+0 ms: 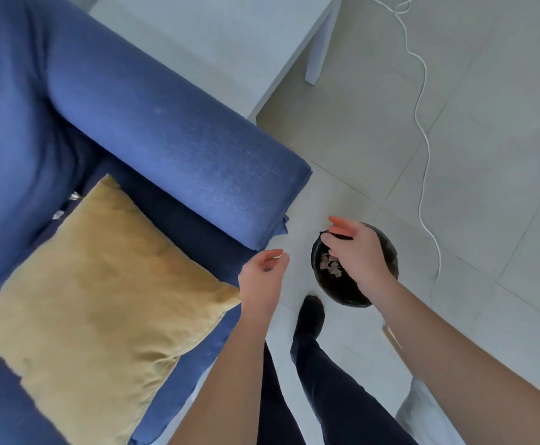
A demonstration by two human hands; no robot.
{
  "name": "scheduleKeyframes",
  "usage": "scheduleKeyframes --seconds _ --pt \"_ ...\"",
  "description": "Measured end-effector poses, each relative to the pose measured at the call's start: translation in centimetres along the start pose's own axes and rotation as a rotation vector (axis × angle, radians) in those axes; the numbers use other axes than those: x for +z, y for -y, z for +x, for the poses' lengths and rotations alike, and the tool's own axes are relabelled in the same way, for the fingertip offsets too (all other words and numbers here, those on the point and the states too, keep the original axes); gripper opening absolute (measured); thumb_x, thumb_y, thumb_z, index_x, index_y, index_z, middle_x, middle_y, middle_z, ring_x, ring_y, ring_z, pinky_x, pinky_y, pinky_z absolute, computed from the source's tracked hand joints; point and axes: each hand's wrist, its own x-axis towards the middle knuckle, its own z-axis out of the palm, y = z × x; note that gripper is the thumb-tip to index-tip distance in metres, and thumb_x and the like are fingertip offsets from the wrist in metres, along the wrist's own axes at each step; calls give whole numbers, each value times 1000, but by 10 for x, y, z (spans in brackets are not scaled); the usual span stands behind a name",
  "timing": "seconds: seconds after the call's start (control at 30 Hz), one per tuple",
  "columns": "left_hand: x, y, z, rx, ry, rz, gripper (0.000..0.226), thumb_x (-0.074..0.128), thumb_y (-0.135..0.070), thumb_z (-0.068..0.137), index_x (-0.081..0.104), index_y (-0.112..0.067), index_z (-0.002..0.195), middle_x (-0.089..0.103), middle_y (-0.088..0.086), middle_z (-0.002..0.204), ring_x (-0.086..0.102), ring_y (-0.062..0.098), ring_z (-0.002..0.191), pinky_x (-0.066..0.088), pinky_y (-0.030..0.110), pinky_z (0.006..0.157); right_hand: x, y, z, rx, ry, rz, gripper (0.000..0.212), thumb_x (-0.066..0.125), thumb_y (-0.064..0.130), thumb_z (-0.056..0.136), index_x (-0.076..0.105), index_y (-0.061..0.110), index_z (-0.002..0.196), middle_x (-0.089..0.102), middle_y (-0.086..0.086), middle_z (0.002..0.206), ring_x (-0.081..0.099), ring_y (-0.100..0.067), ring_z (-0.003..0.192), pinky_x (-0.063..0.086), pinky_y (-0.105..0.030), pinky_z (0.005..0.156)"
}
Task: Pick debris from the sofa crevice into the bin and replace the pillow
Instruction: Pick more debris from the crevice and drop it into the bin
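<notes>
The right hand [355, 255] hung over the bin [387, 248], fingers spread, empty; the left hand [264, 277] half-curled, empty. Likely next: more debris [59, 214] behind the pillow [101, 284].

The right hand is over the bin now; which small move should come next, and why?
Probably swing the right hand back toward the sofa crevice. Its fingers are spread open above the black bin, where pale debris already lies, so this load seems dropped. Two light scraps still show in the crevice beside the yellow pillow. The left hand hangs loosely curled, apparently empty.
</notes>
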Motion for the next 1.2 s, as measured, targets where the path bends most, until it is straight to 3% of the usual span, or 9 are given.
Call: scheduleKeyframes --seconds 0.1,0.27,0.37,0.53,0.63,0.8,1.0,1.13,1.2 --pt "-43 -8 -3 23 -79 -89 16 75 -36 94 81 -30 108 82 -14 92 77 2 93 61 24 85 34 42 -18 -80 49 -41 45 79 25 91 70 32 135 73 10 125 73 -12 109 57 -36 101" --pt "-117 -14 8 42 -214 -201 16 77 -35 93 81 -31 108 82 -13 98 77 8 97 61 26 89 99 107 -44 -205 137 -125 47 78 27 90 71 33 136 73 16 123 75 -14 103 51 -23 84" --pt "-165 -16 21 45 -299 -242 18 77 -36 94 80 -31 111 82 -13 97 77 6 97 57 21 84 147 132 -50 -240 194 -177 48 77 28 90 70 35 136 72 18 125 74 -15 108 55 -27 93" --pt "-244 -4 51 41 -433 -301 19 75 -39 97 80 -29 113 80 -14 100 78 10 98 64 33 92 229 161 -57 -266 317 -221 48 77 28 92 69 36 138 71 18 128 74 -10 105 55 -22 86" --pt "-288 8 76 18 -516 -321 22 75 -41 97 80 -30 115 79 -16 102 77 9 101 65 39 94 283 171 -53 -289 363 -254 48 78 28 91 69 34 138 71 15 128 74 -6 106 59 -33 99" --pt "-352 18 116 -1 -628 -284 28 73 -34 100 79 -24 125 76 -16 102 73 5 101 57 24 98 383 183 -37 -302 428 -299 54 80 28 88 69 28 141 72 8 130 74 -13 109 61 -38 99" --pt "-414 34 185 -75 -667 -338 24 70 -33 99 77 -25 121 76 -15 104 78 17 102 61 35 100 503 186 -7 -213 482 -274 60 82 19 87 65 13 145 71 -6 133 74 -14 111 61 -36 101" --pt "-446 43 236 -154 -618 -430 38 71 -32 100 71 -16 134 72 -11 110 81 22 95 64 34 93 567 190 13 -46 463 -149 55 82 7 88 64 -3 139 75 -4 101 74 -13 89 63 -33 97" --pt "-456 51 258 -199 -568 -492 39 72 -30 100 68 -15 136 71 -8 115 79 20 90 66 33 90 592 189 22 8 436 -125 44 83 3 88 69 -1 129 74 -5 102 74 -15 89 63 -34 95"
